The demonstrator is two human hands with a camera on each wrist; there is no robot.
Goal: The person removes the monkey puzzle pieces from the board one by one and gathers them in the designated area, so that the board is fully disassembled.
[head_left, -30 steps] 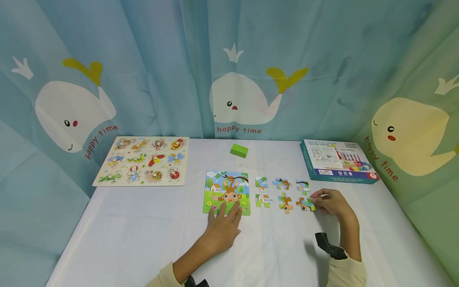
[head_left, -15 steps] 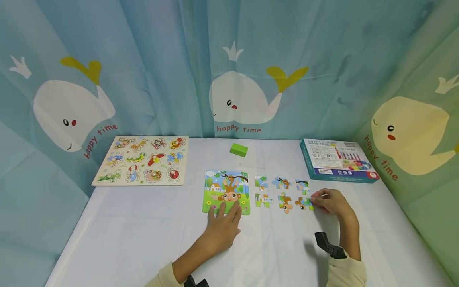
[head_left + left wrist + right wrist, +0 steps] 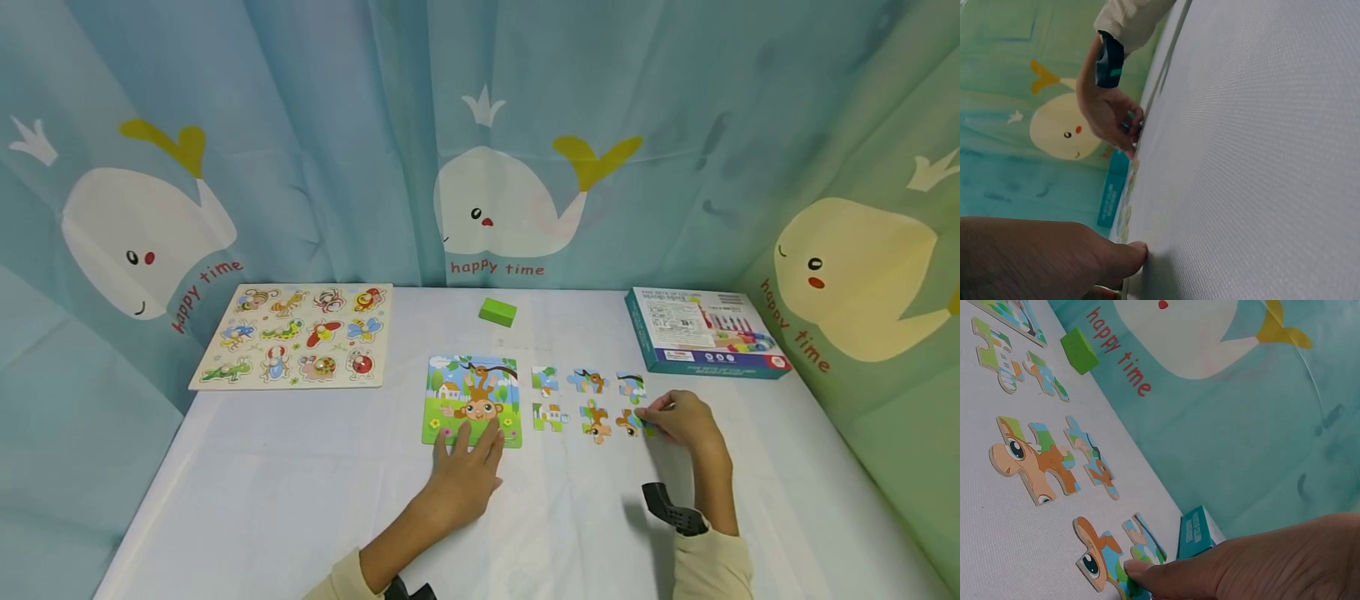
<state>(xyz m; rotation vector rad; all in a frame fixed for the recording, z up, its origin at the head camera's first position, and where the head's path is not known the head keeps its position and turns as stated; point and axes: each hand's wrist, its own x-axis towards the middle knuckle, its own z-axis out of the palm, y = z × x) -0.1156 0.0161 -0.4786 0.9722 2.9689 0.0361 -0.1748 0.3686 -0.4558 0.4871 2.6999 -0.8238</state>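
My left hand (image 3: 461, 483) lies with spread fingers on the lower edge of a square monkey puzzle board (image 3: 471, 392). Right of the board, several jigsaw pieces lie in two rows. With its thumb and curled fingers, my right hand (image 3: 684, 421) grips the right part of the lower right puzzle piece (image 3: 627, 421), which shows half a monkey's face and lies on the table. In the right wrist view the thumb (image 3: 1179, 575) covers part of that puzzle piece (image 3: 1094, 559); the other fingers are hidden there. Its neighbour, another monkey-face piece (image 3: 1029, 459), lies apart.
A wooden insect peg puzzle (image 3: 292, 337) lies at the back left. A green block (image 3: 498, 312) sits behind the monkey board. At the back right is a teal and white box (image 3: 705, 333). A whale-print curtain (image 3: 337, 167) encloses the white table (image 3: 300, 467).
My right hand has shifted left, its fingertips now further over the lower right puzzle piece. That piece slid very slightly left. The left hand keeps its place on the board.
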